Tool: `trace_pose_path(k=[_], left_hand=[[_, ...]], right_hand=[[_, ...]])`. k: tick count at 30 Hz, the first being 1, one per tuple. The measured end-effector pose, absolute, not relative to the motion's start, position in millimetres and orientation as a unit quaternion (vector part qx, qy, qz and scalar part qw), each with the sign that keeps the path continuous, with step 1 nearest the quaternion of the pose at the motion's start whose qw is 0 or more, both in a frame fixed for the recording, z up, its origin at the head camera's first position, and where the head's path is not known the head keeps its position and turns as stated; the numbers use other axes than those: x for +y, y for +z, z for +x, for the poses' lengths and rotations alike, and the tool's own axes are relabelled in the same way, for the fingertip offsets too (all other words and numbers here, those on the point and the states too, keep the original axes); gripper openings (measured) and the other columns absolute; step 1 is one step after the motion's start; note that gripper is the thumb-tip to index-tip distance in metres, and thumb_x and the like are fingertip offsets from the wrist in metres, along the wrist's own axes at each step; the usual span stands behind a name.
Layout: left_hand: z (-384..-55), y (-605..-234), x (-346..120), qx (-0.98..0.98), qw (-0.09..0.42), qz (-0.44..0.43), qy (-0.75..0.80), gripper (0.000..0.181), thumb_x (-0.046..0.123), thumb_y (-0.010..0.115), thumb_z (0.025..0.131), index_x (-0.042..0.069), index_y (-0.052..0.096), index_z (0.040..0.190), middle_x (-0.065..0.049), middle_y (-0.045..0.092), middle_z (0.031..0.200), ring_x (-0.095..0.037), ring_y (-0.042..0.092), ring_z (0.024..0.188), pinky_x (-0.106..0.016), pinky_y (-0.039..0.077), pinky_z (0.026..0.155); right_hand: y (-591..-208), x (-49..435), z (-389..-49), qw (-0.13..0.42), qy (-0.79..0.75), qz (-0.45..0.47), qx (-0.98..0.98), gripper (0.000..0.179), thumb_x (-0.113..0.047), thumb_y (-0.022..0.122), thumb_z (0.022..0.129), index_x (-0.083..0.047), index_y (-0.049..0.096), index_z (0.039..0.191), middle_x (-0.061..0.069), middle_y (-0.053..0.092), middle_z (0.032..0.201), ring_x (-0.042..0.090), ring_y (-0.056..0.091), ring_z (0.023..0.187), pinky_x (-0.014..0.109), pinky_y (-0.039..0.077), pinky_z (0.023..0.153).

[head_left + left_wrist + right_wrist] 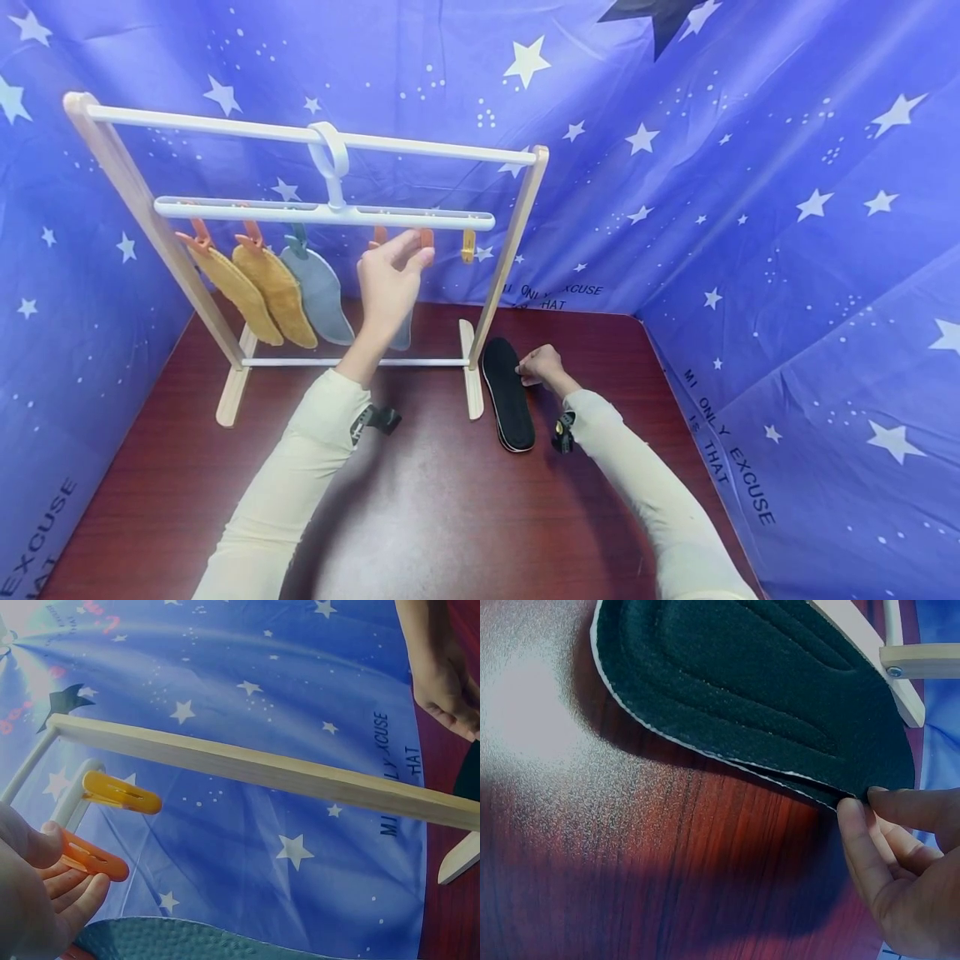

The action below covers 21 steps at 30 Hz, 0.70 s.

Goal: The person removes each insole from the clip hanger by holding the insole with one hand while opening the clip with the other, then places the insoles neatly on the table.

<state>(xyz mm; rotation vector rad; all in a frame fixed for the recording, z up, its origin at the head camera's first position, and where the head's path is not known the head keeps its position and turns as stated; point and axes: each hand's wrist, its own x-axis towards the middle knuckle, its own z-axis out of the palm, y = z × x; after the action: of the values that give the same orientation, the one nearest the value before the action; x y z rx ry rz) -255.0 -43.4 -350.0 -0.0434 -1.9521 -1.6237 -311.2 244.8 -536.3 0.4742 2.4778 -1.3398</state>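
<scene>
My left hand point(392, 279) is raised to the white clip hanger point(247, 209) and holds an orange clip point(94, 855) between thumb and fingers. Right of it hangs a yellow clip point(468, 247) with nothing in it. Low on the right, my right hand point(543, 367) pinches the side edge of a black insole point(506, 400) lying on the table. Two pale-edged layers part beside those fingertips in the right wrist view, so a second insole point(799, 789) shows beneath the upper one. Behind my left hand a grey-blue insole point(402, 332) hangs, mostly hidden.
Two mustard insoles point(243, 292) and a grey-blue one hang from clips on the left. The hanger hooks over the top bar of a wooden-legged rack point(513, 250) on the dark red table point(420, 517). Blue star-printed cloth point(750, 125) encloses the table's back and sides.
</scene>
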Motion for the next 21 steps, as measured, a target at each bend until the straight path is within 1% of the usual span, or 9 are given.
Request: trace_pose_path(k=[8,21], left_hand=[[-255.0,-350.1,-42.6,-0.732,0.292,-0.019,-0.615,0.031,0.004,0.077,0.089,-0.005,0.073,0.118,-0.021,0.075,0.113,-0.032,0.075,0.103,-0.040,0.060,0.094],[-253.4,-351.7,-41.7,-0.721,0.289,-0.025,-0.630,0.031,0.004,0.076,0.090,-0.006,0.072,0.120,-0.023,0.074,0.115,-0.032,0.075,0.106,-0.038,0.060,0.095]], right_hand=[[-538.3,244.1,-311.9,0.133,-0.467,0.163,0.859,0.006,0.013,0.072,0.081,0.009,0.069,0.078,0.006,0.071,0.066,0.013,0.063,0.049,0.028,0.061,0.051],[-539.1,242.8,-308.0,0.126,-0.458,0.159,0.866,0.005,0.011,0.070,0.084,0.008,0.070,0.080,0.005,0.070,0.068,0.011,0.063,0.051,0.026,0.060,0.051]])
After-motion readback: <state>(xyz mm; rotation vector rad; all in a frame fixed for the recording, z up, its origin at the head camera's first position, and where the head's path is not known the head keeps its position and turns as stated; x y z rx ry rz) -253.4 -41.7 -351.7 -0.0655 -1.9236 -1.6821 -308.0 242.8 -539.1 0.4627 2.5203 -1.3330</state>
